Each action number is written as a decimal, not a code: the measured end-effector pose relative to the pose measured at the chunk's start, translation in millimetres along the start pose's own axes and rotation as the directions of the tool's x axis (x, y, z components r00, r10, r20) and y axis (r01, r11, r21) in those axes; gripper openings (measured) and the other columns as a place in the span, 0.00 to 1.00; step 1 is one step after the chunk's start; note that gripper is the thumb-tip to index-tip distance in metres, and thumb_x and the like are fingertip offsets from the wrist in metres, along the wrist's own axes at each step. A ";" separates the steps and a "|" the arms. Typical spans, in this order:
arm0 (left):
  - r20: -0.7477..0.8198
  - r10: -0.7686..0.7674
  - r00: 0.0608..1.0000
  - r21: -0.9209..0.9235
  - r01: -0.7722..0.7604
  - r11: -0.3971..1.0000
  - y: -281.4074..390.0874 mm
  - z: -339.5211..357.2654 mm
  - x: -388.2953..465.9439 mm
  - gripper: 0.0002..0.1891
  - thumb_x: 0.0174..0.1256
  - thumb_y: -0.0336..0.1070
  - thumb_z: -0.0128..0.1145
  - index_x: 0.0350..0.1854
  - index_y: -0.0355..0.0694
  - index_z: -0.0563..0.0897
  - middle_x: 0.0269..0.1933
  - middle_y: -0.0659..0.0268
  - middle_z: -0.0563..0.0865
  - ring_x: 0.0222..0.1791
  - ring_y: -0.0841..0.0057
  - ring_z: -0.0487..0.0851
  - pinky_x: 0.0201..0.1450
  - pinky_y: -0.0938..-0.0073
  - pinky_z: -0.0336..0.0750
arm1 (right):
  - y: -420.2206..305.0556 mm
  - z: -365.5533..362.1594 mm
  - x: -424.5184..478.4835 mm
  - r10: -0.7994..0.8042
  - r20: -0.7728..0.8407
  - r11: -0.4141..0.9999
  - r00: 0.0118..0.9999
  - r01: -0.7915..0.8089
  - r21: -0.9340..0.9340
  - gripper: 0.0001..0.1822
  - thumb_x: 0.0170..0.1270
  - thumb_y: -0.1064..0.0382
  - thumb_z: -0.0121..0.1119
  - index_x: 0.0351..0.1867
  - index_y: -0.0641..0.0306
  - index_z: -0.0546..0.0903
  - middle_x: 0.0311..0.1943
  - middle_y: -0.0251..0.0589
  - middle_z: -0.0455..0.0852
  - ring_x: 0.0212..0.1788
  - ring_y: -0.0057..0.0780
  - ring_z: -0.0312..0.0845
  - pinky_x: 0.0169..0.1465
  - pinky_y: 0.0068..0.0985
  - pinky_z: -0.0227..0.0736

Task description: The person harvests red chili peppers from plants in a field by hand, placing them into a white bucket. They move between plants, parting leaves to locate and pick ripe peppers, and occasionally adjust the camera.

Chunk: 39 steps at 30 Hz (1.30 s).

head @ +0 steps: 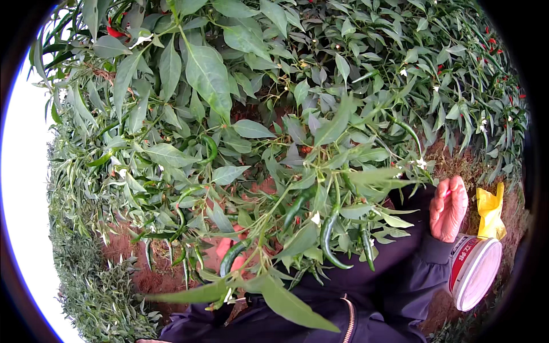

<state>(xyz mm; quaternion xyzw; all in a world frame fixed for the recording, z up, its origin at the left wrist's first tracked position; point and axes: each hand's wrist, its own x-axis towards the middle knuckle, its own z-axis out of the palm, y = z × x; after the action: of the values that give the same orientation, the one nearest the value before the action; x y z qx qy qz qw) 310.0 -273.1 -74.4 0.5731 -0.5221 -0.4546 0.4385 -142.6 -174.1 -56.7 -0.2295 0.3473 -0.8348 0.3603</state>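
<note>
My right hand (448, 210) is raised beside the chili pepper plant, its fingers curled towards the palm. A small spot of pinkish red shows between the fingertips; whether it is a chili or skin is unclear. My left hand (233, 248) sits low among the stems, mostly hidden by leaves and a dark green chili (231, 258). I cannot tell what it grips. Between the hands hang a long curved green chili (328, 240) and a straighter green chili (367, 251). Another green chili (296, 210) is partly behind leaves.
A white bucket (477, 274) with a red printed band stands by my right cuff. Behind it lies a yellow plastic bag (490, 214). Dense pepper plants (386, 55) with white flowers and red chilies (115, 31) spread ahead. Reddish soil (150, 278) shows at lower left.
</note>
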 end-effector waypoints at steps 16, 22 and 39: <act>-0.030 -0.019 0.999 0.251 0.026 0.968 -60.4 34.6 50.8 0.16 0.63 0.34 0.55 0.53 0.41 0.79 0.49 0.57 0.81 0.54 0.60 0.78 0.57 0.60 0.71 | -292.9 -408.9 -358.6 -0.829 -0.539 0.190 0.153 -0.828 -0.528 0.16 0.69 0.58 0.46 0.52 0.64 0.73 0.41 0.41 0.84 0.34 0.31 0.81 0.30 0.23 0.76; -0.011 0.048 0.999 0.298 -0.042 0.954 -52.2 59.0 54.3 0.16 0.63 0.34 0.55 0.54 0.40 0.78 0.49 0.58 0.81 0.52 0.61 0.78 0.56 0.61 0.72 | -259.5 -451.3 -364.6 -0.739 -0.667 0.402 0.098 -0.730 -0.552 0.15 0.68 0.62 0.49 0.53 0.63 0.73 0.44 0.44 0.81 0.28 0.27 0.79 0.24 0.21 0.72; 0.594 -0.151 0.790 0.187 0.047 0.981 -69.1 153.7 31.4 0.17 0.65 0.35 0.53 0.55 0.39 0.76 0.47 0.58 0.82 0.49 0.64 0.80 0.53 0.64 0.73 | 60.0 -20.9 73.4 0.590 -0.343 -0.546 0.731 0.047 -0.837 0.12 0.56 0.61 0.60 0.41 0.60 0.86 0.41 0.40 0.87 0.46 0.37 0.84 0.43 0.33 0.78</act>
<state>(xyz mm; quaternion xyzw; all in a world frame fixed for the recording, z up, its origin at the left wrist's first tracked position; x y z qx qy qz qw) 174.6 -303.9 -174.9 0.4579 -0.6391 -0.5924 0.1758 -175.9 -251.3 -105.3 -0.4497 0.8392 0.0788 0.2955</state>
